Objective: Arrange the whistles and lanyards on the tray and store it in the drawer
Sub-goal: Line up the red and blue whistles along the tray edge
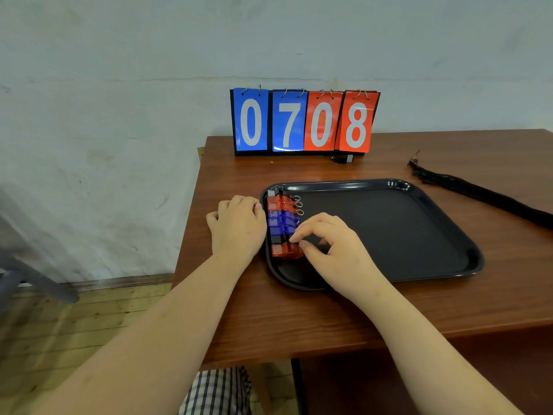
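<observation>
A black plastic tray (pixel 389 229) is seen lying on a brown wooden table (pixel 299 310), with a row of whistles (pixel 282 217) lined up along its 9 o'clock rim: red ones at the far end, blue ones in the middle, a black one below them. The nearest red whistle (pixel 285 250) is touched by the thumb and curled fingertips of the right hand (pixel 332 244); whether it is gripped cannot be told. The left hand (pixel 239 227) is rested on the table just outside the tray's rim, fingers loosely curled and holding nothing. A bundle of black lanyards (pixel 478 193) is laid on the table at the tray's 2 o'clock. A flip scoreboard (pixel 303 121) reading 07 08 is stood at 12 o'clock, with another black whistle (pixel 342 158) at its foot.
</observation>
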Demonstrator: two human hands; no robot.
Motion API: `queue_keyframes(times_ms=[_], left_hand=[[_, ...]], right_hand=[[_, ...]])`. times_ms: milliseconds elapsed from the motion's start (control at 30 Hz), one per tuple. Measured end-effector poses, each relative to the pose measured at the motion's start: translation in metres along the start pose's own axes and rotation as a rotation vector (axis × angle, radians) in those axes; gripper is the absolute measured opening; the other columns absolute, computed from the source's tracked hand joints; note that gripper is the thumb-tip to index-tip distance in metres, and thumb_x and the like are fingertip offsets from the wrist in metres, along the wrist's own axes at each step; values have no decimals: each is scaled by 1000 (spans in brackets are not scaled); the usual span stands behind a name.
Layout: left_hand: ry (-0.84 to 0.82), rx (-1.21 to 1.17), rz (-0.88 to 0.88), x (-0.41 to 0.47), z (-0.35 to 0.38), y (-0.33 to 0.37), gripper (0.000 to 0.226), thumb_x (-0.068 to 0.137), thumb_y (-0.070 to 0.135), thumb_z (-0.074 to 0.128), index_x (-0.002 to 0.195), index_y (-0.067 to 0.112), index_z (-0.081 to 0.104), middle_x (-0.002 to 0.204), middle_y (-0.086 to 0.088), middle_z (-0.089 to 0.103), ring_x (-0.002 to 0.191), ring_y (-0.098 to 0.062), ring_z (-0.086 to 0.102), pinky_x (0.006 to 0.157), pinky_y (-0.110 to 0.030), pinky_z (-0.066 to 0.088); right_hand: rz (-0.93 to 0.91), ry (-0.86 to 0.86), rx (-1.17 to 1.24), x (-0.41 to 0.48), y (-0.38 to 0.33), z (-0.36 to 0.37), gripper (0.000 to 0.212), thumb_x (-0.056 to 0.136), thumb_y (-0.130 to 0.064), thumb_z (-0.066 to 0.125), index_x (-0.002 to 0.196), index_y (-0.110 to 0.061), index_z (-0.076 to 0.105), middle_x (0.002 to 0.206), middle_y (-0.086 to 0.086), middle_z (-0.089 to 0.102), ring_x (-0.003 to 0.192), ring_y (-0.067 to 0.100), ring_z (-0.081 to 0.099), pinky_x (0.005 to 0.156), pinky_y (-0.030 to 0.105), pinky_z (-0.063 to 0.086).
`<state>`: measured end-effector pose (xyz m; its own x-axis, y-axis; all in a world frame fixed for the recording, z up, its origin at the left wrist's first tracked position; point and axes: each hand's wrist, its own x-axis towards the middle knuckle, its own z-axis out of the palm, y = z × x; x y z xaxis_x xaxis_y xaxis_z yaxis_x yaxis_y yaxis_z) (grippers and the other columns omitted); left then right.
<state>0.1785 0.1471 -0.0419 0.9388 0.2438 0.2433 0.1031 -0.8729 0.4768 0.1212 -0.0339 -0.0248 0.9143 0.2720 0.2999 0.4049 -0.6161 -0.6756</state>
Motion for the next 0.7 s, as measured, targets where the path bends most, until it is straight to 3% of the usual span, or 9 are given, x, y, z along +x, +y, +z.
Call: queue_keyframes(times_ms=[167, 300, 433, 600, 700], left_hand=[[-11, -2, -3, 0, 0, -1, 33, 103, 33, 34, 121, 28, 61, 129, 6, 57, 124, -17, 44, 102, -40, 28], [-14, 8, 3, 0, -1, 0, 34, 103, 34, 33, 123, 27, 60, 130, 5, 57, 124, -17, 45, 102, -40, 29], [-16, 12, 3, 1, 1, -2, 34, 104, 35, 34, 124, 28, 60, 131, 4, 57, 125, -18, 45, 103, -41, 30], [-20, 28, -5, 3, 1, -2, 34, 103, 35, 33, 123, 29, 60, 132, 5, 56, 125, -18, 45, 104, -42, 29], [-15, 25, -10, 3, 2, -3, 35, 103, 37, 33, 124, 29, 59, 133, 6, 56, 127, -19, 44, 105, -42, 29]], right_hand=[[61, 40, 60, -2, -3, -2, 16, 93, -12, 64, 97, -26, 72, 104, -16, 61, 86, 0, 54, 71, 12, 44], [115, 76, 80, 1, -3, -3, 17, 94, -13, 63, 96, -28, 71, 102, -16, 62, 86, -5, 57, 69, 7, 43], [286, 114, 315, 14, 3, -17, 18, 93, -13, 63, 93, -29, 73, 96, -15, 71, 90, -5, 64, 73, 8, 43], [323, 148, 162, 70, 30, -45, 18, 95, -12, 59, 107, -22, 68, 104, -9, 65, 92, 3, 60, 63, 9, 44], [341, 154, 6, 110, 57, -53, 24, 96, -9, 56, 117, -20, 62, 116, -5, 59, 102, 8, 57, 85, 20, 50]])
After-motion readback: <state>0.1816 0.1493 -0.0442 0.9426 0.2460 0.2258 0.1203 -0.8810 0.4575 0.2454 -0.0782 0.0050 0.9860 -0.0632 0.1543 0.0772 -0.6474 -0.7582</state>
